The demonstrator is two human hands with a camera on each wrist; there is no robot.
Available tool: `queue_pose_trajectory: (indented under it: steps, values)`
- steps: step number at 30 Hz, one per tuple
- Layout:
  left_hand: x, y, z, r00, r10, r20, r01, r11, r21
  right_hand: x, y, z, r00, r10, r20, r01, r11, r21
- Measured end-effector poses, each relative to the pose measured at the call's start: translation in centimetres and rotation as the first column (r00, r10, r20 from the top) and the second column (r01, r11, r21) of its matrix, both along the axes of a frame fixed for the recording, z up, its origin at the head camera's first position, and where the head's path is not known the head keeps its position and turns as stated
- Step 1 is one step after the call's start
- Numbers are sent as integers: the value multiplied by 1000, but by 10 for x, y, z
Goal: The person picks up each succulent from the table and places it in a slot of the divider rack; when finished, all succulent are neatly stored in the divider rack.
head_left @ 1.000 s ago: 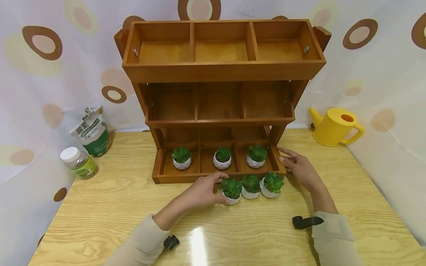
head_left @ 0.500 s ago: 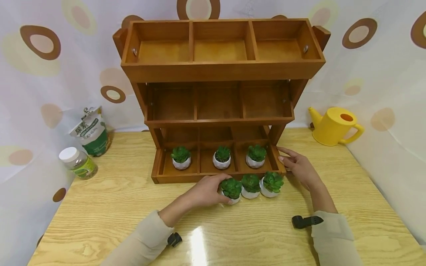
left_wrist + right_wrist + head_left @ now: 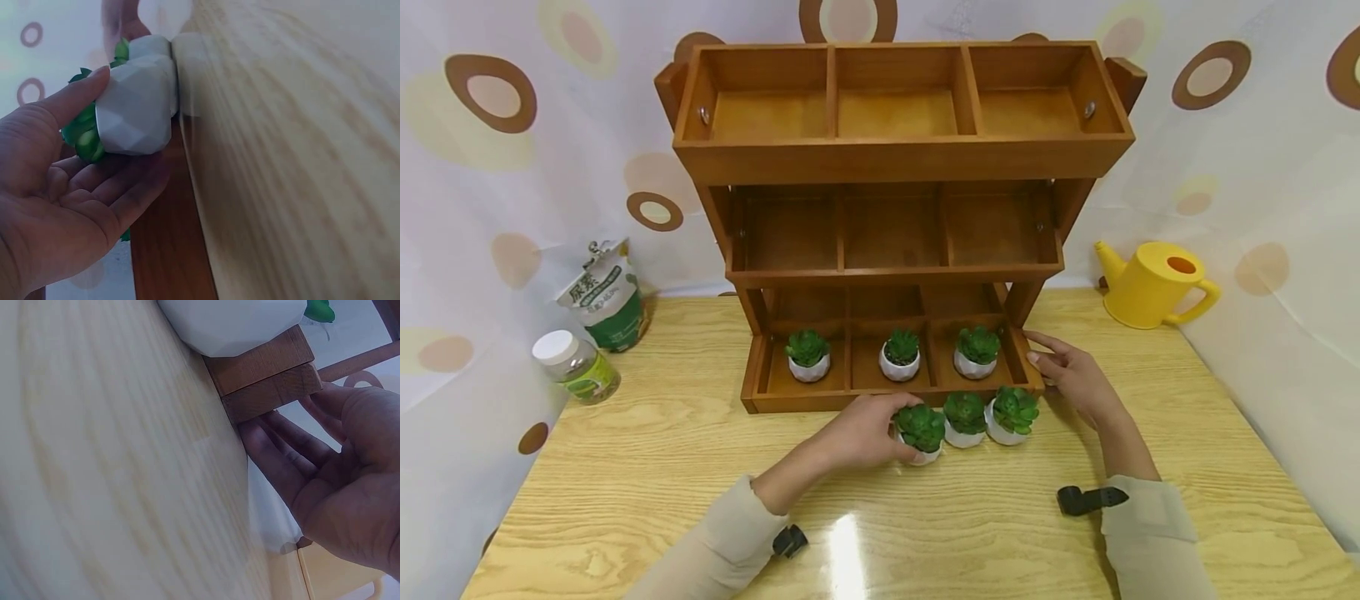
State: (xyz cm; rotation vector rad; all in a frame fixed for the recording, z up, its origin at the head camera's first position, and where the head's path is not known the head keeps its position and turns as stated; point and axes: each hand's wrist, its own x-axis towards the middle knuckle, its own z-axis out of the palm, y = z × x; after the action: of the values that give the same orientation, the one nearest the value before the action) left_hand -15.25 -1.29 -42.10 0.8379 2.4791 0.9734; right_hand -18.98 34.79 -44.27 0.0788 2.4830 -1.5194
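Observation:
My left hand (image 3: 862,431) pinches a small potted succulent (image 3: 920,427) between thumb and fingers, at the left end of a front row. In the left wrist view its white faceted pot (image 3: 134,109) sits close to the tabletop; whether it touches is hard to tell. Beside it stand a middle potted succulent (image 3: 964,414) and a right one (image 3: 1013,410). At the right end of the wooden shelf's bottom tier (image 3: 805,403), my right hand (image 3: 1075,379) rests its fingers against the outer side. The right wrist view shows those fingers (image 3: 275,459) extended along the wood.
Three potted succulents, left (image 3: 808,372), middle (image 3: 900,367) and right (image 3: 976,367), fill the bottom tier's compartments. A yellow watering can (image 3: 1150,292) stands at right. A clear jar (image 3: 591,379) and a clipped bag (image 3: 613,304) stand at left.
My left hand has closed further round the left succulent of the front row, which has shifted slightly toward me. The right hand stays at the shelf's end.

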Motion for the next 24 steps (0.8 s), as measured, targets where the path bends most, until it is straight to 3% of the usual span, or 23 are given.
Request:
queue_pose_trajectory:
  steps: [6, 24]
  values:
    - [1, -6, 10, 999, 25, -43, -24, 1000, 15, 0, 0, 0, 1000, 0, 1, 0, 1000, -7]
    - [-4, -35, 39, 989, 142, -39, -139, 988, 66, 2, -1, 1, 1000, -5, -5, 5, 1000, 0]
